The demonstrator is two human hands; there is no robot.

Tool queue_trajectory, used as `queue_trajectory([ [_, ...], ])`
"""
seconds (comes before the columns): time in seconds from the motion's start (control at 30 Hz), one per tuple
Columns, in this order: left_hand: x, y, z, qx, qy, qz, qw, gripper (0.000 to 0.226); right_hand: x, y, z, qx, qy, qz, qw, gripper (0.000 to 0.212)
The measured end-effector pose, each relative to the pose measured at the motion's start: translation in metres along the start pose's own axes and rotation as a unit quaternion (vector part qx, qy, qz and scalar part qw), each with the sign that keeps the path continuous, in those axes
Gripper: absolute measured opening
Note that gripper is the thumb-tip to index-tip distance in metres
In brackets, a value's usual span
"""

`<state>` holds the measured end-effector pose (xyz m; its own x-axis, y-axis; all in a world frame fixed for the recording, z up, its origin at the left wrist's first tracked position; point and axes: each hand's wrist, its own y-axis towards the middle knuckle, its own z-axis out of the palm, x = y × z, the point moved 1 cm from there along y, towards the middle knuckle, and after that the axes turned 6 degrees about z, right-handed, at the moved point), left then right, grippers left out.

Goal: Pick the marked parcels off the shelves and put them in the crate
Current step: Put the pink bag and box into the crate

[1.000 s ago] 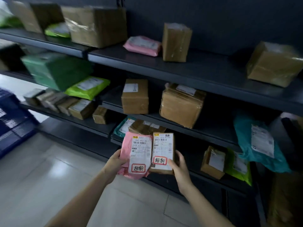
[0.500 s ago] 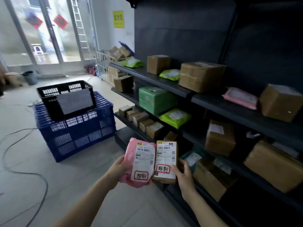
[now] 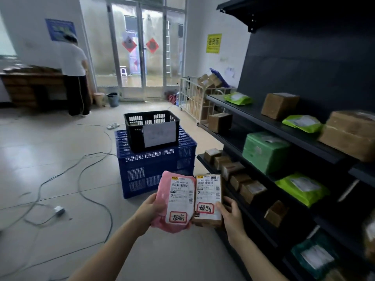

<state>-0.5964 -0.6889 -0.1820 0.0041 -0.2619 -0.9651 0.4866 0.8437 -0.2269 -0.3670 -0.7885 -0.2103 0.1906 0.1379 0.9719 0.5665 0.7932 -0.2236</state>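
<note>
Swinging away from the shelves (image 3: 284, 126), the head view had turned until the slatted black crate (image 3: 151, 128) sat straight ahead, well apart, atop a blue crate (image 3: 154, 165). The left grip (image 3: 149, 209) clasped a soft, crinkled pink mailer (image 3: 174, 201); the right grip (image 3: 231, 213) clasped a small rigid cardboard box (image 3: 208, 197), both red-marked. Picking these two looked done; dropping them in remained.

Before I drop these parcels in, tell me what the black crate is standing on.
The black crate stands on a larger blue crate, which rests on the tiled floor. What the blue crate holds cannot be seen.
</note>
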Motion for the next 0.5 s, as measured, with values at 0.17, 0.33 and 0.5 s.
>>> queue_trajectory([
  [0.17, -0.007, 0.042, -0.038, -0.045, -0.014, -0.011, 0.999, 0.038, 0.006, 0.054, 0.048, 0.032, -0.009, 0.004, 0.999, 0.025],
  [0.33, -0.022, 0.109, -0.067, -0.077, -0.025, -0.009, 0.997, 0.038, 0.018, 0.133, 0.092, 0.056, -0.003, 0.011, 0.998, 0.025],
  [0.5, -0.051, 0.196, -0.088, -0.101, -0.017, -0.004, 0.995, 0.037, 0.041, 0.231, 0.133, 0.085, 0.012, 0.028, 0.996, 0.029],
])
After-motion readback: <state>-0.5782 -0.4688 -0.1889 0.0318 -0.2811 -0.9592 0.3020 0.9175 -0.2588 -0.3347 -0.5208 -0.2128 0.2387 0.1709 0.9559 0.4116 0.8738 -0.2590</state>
